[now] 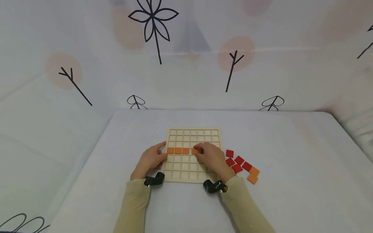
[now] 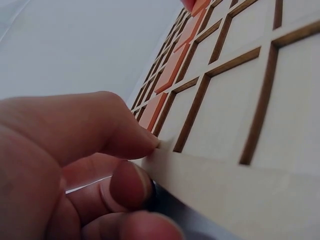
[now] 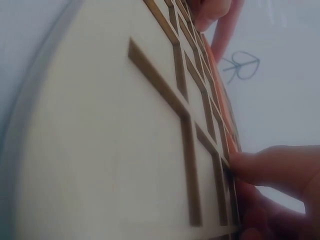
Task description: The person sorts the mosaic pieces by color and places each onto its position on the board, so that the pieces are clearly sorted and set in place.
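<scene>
I have an orange tile (image 1: 194, 150) under my right hand (image 1: 212, 158), lying on the wooden grid board (image 1: 192, 132) in the fourth row from the far edge, one cell to the right of a run of three orange tiles (image 1: 177, 150) already seated side by side in that row; the fingertips are curled down on the tile and pinch or press it, and whether it is fully sunk into its cell I cannot tell. I judge the step to be the seating of a fourth tile in the row; the next move calls for squaring the tile to its cell so that it drops flush, with the board kept from sliding. My left hand (image 1: 150, 159) does that bracing: its thumb and curled fingers (image 2: 127, 182) grip the board's left edge, the thumb tip on top of the rim.

The board is pale, smooth plywood, its square cells framed by thin darker ribs; the tiles are flat, matte squares with crisp corners. Just to the right of the board lie loose red tiles (image 1: 238, 161) and two orange tiles (image 1: 253, 174), some touching; all rests on a white cloth-covered table (image 1: 291, 145).
</scene>
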{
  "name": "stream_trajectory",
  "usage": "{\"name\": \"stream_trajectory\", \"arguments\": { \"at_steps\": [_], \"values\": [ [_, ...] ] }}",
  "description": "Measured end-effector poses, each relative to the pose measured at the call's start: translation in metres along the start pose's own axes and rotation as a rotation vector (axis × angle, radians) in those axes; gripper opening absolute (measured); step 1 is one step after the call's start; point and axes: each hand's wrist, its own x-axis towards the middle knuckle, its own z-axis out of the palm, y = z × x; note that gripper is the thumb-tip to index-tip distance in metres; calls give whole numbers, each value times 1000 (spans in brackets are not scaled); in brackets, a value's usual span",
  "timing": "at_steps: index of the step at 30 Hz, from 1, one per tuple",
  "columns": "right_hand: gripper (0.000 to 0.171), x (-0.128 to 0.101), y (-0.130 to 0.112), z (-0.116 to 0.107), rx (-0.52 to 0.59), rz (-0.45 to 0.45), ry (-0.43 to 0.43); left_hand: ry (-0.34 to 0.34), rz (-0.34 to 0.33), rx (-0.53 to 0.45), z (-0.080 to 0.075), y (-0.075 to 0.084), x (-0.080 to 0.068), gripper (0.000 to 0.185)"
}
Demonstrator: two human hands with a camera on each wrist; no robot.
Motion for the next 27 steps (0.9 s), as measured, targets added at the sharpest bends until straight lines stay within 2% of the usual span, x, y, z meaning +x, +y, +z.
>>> {"name": "stream_trajectory", "arguments": {
  "at_steps": [18,27],
  "values": [
    [28,-1,-3,5,-63,2,12,2,4,-2,0,-1,0,66],
    [28,0,-3,2,-87,-28,2,6,16,-2,0,-1,1,66]
  ]
}}
